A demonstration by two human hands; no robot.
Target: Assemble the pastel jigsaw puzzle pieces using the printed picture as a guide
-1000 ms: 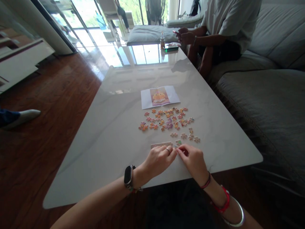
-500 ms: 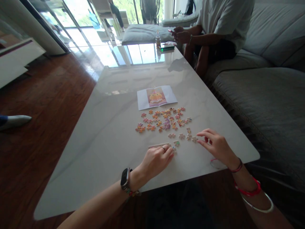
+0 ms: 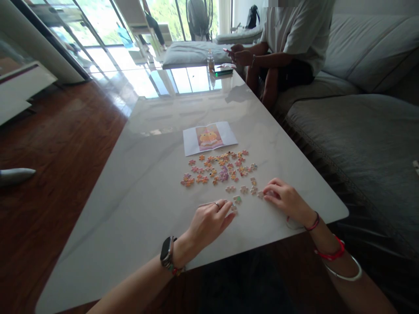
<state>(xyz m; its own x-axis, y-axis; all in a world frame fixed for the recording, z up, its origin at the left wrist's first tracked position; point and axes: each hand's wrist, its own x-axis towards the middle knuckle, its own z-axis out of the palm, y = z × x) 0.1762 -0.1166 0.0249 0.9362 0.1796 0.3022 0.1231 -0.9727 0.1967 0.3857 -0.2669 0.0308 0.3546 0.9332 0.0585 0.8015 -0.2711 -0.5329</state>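
Loose jigsaw pieces [image 3: 222, 169] lie scattered on a pale marble table [image 3: 137, 192], below a printed reference picture [image 3: 209, 137]. My left hand [image 3: 207, 222] rests flat on a joined strip of pieces near the front edge, fingers stretched toward a small green piece [image 3: 237, 199]. My right hand [image 3: 284, 199] lies to the right, fingers curled and pinching at a pale piece [image 3: 261, 194] at the cluster's lower right. Whether that piece is gripped or only touched is unclear.
A person in a light shirt [image 3: 294, 30] sits on the grey sofa [image 3: 360, 109] at the table's far right end, holding a phone. A small bottle [image 3: 211, 63] and a green object [image 3: 222, 70] stand at the far end. Wooden floor lies to the left.
My right hand left my left hand and moved right and forward to the pale pieces at the cluster's edge. My left hand stayed on the joined strip. The view shifted slightly.
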